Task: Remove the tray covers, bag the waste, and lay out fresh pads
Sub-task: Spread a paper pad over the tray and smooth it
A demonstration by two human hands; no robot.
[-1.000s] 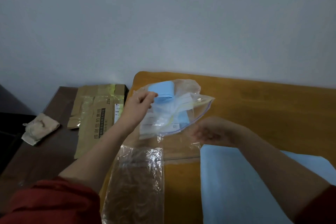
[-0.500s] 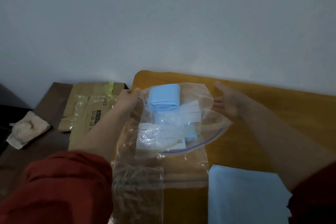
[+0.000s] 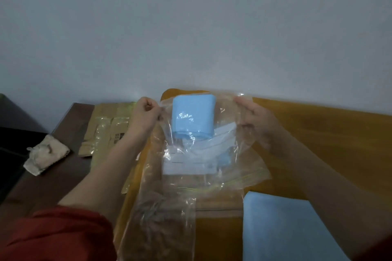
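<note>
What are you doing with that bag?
A person holds a clear bag up over the table, the left hand pinching one upper corner and the right hand gripping the other. Inside sit a folded pad and some white packets. A second pad lies flat on the table, nearer the person.

Clear bag (image 3: 233,125) up at 12 o'clock, see-through, with a faint yellow-green strip (image 3: 250,180) along its seal. Inside it, a folded pad (image 3: 192,116) in light blue, white sheets (image 3: 186,162) below, and a small blue scrap (image 3: 224,158) at their 3 o'clock. The table (image 3: 318,133) is honey-orange wood. At 5 o'clock, a flat pad (image 3: 286,231), the same pale blue. At 6 o'clock, glossy clear film (image 3: 161,229). My sleeve (image 3: 53,237) at 8 o'clock is red. Out at 9 o'clock: tan cardboard (image 3: 106,131) with black print and a beige cloth (image 3: 45,154) on a dark brown side table (image 3: 63,180). The wall (image 3: 191,27) is plain grey-white.
</note>
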